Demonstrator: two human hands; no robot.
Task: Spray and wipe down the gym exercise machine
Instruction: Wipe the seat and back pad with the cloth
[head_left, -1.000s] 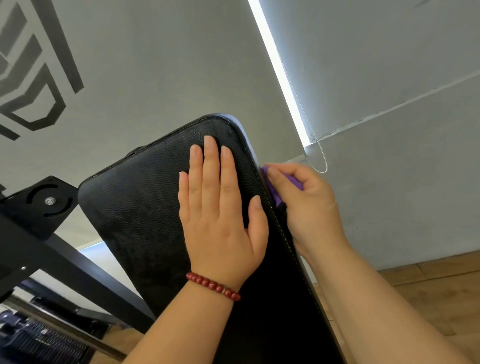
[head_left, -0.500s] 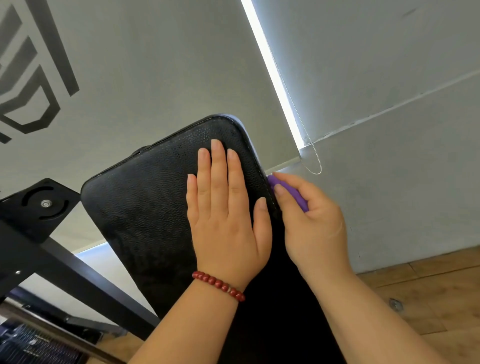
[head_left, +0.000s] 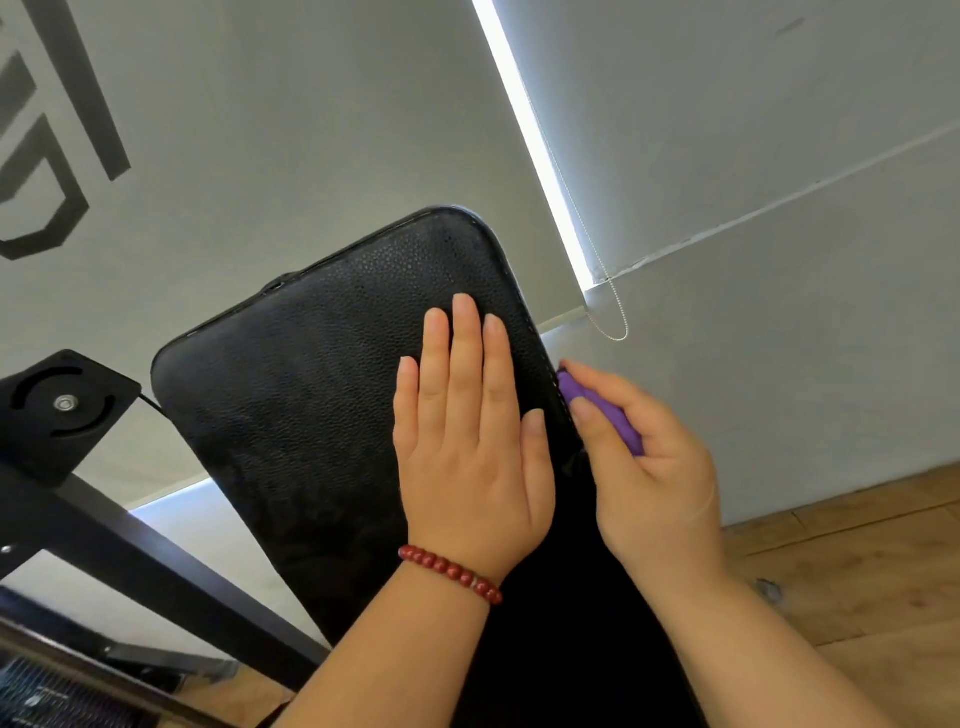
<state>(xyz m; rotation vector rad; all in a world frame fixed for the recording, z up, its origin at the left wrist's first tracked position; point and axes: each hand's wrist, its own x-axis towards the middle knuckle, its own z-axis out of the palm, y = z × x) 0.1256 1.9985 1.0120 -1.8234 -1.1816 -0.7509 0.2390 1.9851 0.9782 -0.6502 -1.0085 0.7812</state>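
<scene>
Head view looks down along a black padded pad (head_left: 311, 415) of the gym machine, which slants up toward a grey wall (head_left: 311, 130). The left hand (head_left: 467, 467) lies flat on the pad's textured face, its fingers (head_left: 465, 353) straight, close together and pointing toward the pad's rounded top corner; nothing is held in it. A red bead bracelet (head_left: 451, 571) circles that wrist, below the palm.

Just to the right of the left thumb, past the stitched seam, the right hand (head_left: 654, 483) holds a purple cloth (head_left: 615, 423). Its fingers (head_left: 613, 387) curl over the cloth while the thumb pinches it from below, and the cloth's tip pokes out ahead of the fingertips, touching the pad's right side edge. Most of the cloth is hidden inside the grip. The two hands sit side by side, with only the pad's edge between them.

Left of the left fingers, well apart, a black metal frame (head_left: 119, 540) carries a square plate (head_left: 62, 405) with curved slots and a silver bolt. Above the right fingers a thin bead chain (head_left: 605, 306) hangs beside a bright window strip (head_left: 530, 145). A grey logo (head_left: 57, 171) marks the wall at far left. Wooden floor (head_left: 857, 571) shows to the right of the right forearm.
</scene>
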